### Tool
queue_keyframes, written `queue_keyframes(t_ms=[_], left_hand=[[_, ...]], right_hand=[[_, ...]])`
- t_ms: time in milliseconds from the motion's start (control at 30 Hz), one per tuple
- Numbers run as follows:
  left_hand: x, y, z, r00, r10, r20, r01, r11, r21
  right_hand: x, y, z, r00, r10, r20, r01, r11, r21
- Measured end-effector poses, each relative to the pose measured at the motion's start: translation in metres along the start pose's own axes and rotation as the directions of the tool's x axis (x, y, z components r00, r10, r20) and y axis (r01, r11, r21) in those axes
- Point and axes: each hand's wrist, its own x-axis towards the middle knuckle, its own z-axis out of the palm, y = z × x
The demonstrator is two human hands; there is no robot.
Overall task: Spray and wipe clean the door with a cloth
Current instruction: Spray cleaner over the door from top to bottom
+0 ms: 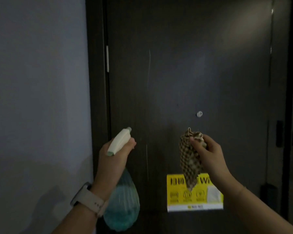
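Low light, dim corridor view from head camera.

Nearest: left forearm enters from lower left, pale beige wristwatch with strap [87, 198] on the wrist. Left hand [113, 157] has its grip closed around the neck of a translucent teal-green plastic spray bottle with cream trigger head [120, 141]. Bottle body hangs below the hand; nozzle points up and forward at the door, held close to it, contact not determinable.

Right forearm enters from lower right. Right hand [208, 154] has its grip closed on a brown-and-cream checked cloth [189, 159], bunched at the top between thumb and fingers. Loose end of cloth hangs down below the grip, overlapping the top edge of a yellow rectangular sticker with dark print [194, 193] in this view.

Beyond: dark brown wood-grain door [184, 73] fills the centre. Small round silver peephole [199, 114] lies above the cloth. Thin pale vertical streaks mark the panel. Dark door frame [96, 81] at left, with a grey-white painted wall [37, 81] beside it.
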Motion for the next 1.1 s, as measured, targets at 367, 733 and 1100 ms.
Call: queue_keyframes(t_ms=[367,733,1100], left_hand=[[0.192,0.091,0.053,0.959,0.274,-0.076,-0.265,0.958,0.111],[0.287,0.130,0.073,0.925,0.339,-0.173,-0.305,0.932,0.193],[0.293,0.122,0.079,0.933,0.317,-0.170,-0.267,0.927,0.262]], right_hand=[[0.179,-0.014,0.035,0.678,-0.546,0.492,0.726,0.395,-0.562],[0.231,0.057,0.060,0.632,-0.542,0.555,0.773,0.384,-0.505],[0.233,0.068,0.065,0.620,-0.589,0.519,0.778,0.373,-0.506]])
